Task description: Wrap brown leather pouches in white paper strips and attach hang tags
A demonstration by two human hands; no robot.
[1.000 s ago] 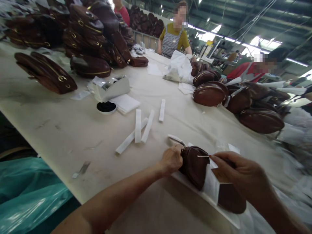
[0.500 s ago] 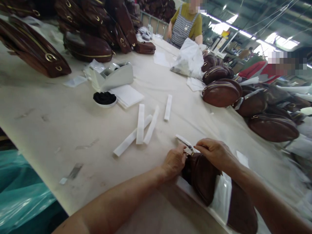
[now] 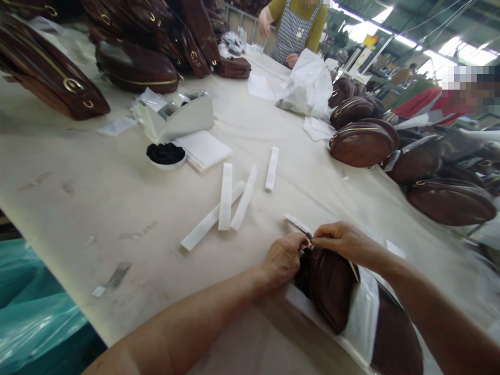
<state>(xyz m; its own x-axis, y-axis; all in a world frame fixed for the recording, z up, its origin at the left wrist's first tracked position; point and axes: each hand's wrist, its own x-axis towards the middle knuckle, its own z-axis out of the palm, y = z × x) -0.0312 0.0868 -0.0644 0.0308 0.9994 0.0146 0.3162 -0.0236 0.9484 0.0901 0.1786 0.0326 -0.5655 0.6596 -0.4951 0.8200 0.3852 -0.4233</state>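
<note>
A dark brown leather bag (image 3: 332,291) lies near the table's front edge, with a white wrapping sheet (image 3: 364,319) around its middle. At its far end my left hand (image 3: 287,258) is closed, its thumb and fingertips pinching the bag's end by a small metal fitting. Just beside it my right hand (image 3: 346,242) is closed in a pinch over the same end; what lies between its fingertips is too small to make out. A thin white strip with a dark edge (image 3: 297,224) sticks out beyond the fingertips. The fingers hide most of the fitting.
Several white strips (image 3: 225,197) lie ahead, with a white tape dispenser (image 3: 183,117), folded white sheets (image 3: 205,148) and a dish of black material (image 3: 166,154) behind. Brown bags are heaped at back left (image 3: 135,67) and right (image 3: 363,143). A co-worker (image 3: 297,31) stands across the table.
My fingertips have drawn closer together at the bag's end. The wrapped bag shows slightly more to the right. Across the table, the co-worker's arms have moved, one hand now raised.
</note>
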